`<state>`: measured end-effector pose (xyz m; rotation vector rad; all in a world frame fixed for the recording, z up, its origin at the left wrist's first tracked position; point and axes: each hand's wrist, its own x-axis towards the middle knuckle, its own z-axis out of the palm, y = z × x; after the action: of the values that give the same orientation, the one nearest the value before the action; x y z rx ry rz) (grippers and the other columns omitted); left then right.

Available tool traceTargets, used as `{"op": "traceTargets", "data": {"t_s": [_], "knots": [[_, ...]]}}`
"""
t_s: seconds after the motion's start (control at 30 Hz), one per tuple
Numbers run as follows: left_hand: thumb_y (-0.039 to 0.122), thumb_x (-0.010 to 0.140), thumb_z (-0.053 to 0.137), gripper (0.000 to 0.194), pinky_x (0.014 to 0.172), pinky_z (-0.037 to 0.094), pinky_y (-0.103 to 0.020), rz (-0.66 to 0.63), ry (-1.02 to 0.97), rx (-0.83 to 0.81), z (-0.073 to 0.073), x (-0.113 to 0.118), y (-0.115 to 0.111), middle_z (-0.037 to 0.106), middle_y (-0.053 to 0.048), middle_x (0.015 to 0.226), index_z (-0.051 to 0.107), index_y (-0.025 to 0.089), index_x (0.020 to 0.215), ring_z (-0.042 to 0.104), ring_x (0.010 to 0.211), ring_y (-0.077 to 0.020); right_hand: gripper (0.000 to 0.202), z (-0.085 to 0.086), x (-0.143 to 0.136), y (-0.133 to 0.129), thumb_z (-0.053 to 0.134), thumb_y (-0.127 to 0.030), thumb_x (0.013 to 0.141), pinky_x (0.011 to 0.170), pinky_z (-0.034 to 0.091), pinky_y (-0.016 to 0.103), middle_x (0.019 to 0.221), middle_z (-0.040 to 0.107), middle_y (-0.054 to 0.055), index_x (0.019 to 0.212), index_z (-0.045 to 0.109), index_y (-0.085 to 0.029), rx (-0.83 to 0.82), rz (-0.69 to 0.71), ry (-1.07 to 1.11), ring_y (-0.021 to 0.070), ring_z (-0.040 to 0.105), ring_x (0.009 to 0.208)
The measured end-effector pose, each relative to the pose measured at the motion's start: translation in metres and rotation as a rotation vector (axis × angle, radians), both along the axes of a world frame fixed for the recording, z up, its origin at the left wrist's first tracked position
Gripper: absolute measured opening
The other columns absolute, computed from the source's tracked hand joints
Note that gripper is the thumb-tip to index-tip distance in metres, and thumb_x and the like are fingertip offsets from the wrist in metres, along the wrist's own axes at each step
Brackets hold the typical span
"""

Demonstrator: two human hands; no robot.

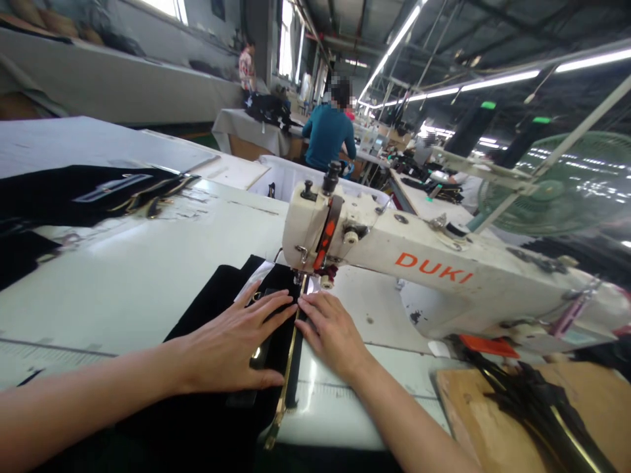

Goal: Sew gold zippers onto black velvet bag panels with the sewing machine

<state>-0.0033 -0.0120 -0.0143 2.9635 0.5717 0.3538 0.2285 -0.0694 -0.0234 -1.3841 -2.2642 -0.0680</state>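
Black fabric (197,315) lies on the white table under the needle area of a white sewing machine (434,263). A gold-toothed zipper (292,358) runs along the fabric's right edge up to the presser foot, its lower end near the table's front edge. My left hand (236,341) rests flat on the fabric, fingers spread, their tips near the zipper. My right hand (330,328) lies at the zipper's right side just below the foot, its fingers bent and close together with the tips on the zipper edge. A white strip (254,279) lies on the fabric beyond my left fingers.
Black pieces with zippers (113,190) lie at the left. More zippers (537,401) rest on a wooden board (463,401) at the lower right. A white bin (290,172) stands behind the machine, a green fan (557,184) at right. A person in teal (328,138) sits beyond.
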Motion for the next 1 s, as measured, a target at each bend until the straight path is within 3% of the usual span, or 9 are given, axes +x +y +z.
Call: {"op": "traceTargets", "data": {"t_s": [0.13, 0.27, 0.47, 0.67, 1.0], "knots": [[0.067, 0.081, 0.071, 0.096, 0.128, 0.006, -0.056, 0.018, -0.037, -0.033, -0.002, 0.000, 0.000, 0.045, -0.017, 0.157, 0.038, 0.019, 0.157, 0.036, 0.149, -0.0358, 0.030, -0.003, 0.000, -0.001, 0.066, -0.025, 0.097, 0.113, 0.048, 0.047, 0.121, 0.071, 0.013, 0.124, 0.067, -0.011, 0.062, -0.010, -0.010, 0.0272, 0.064, 0.116], [0.064, 0.080, 0.074, 0.101, 0.128, 0.007, -0.057, 0.014, -0.025, -0.036, -0.006, -0.003, 0.000, 0.039, -0.016, 0.161, 0.031, 0.020, 0.160, 0.033, 0.150, -0.0362, 0.037, -0.006, -0.001, -0.002, 0.064, -0.023, 0.098, 0.114, 0.047, 0.050, 0.132, 0.068, 0.012, 0.133, 0.062, -0.012, 0.077, -0.018, -0.047, 0.0290, 0.062, 0.123], [0.063, 0.081, 0.074, 0.106, 0.127, 0.012, -0.058, -0.008, -0.022, -0.031, -0.005, -0.007, 0.001, 0.032, -0.014, 0.165, 0.022, 0.020, 0.163, 0.030, 0.151, -0.0363, 0.044, -0.006, -0.003, -0.002, 0.063, -0.021, 0.097, 0.114, 0.048, 0.050, 0.133, 0.065, 0.013, 0.140, 0.056, -0.013, -0.006, -0.037, -0.053, 0.0283, 0.059, 0.124], [0.065, 0.073, 0.080, 0.110, 0.123, 0.022, -0.063, 0.007, -0.036, -0.084, -0.002, -0.006, 0.004, 0.033, -0.016, 0.164, 0.030, 0.022, 0.161, 0.032, 0.149, -0.0418, 0.054, -0.003, -0.005, -0.002, 0.062, -0.021, 0.096, 0.108, 0.052, 0.054, 0.136, 0.060, 0.014, 0.148, 0.048, -0.017, -0.120, -0.093, -0.107, 0.0326, 0.057, 0.124], [0.074, 0.072, 0.076, 0.119, 0.123, 0.011, -0.067, -0.033, -0.068, -0.070, -0.012, -0.005, 0.023, 0.029, -0.018, 0.165, 0.019, 0.024, 0.164, 0.027, 0.150, -0.0426, 0.053, -0.010, -0.007, 0.007, 0.061, -0.023, 0.096, 0.108, 0.052, 0.055, 0.141, 0.059, 0.015, 0.147, 0.049, -0.015, -0.015, -0.123, -0.120, 0.0326, 0.057, 0.129]]}}
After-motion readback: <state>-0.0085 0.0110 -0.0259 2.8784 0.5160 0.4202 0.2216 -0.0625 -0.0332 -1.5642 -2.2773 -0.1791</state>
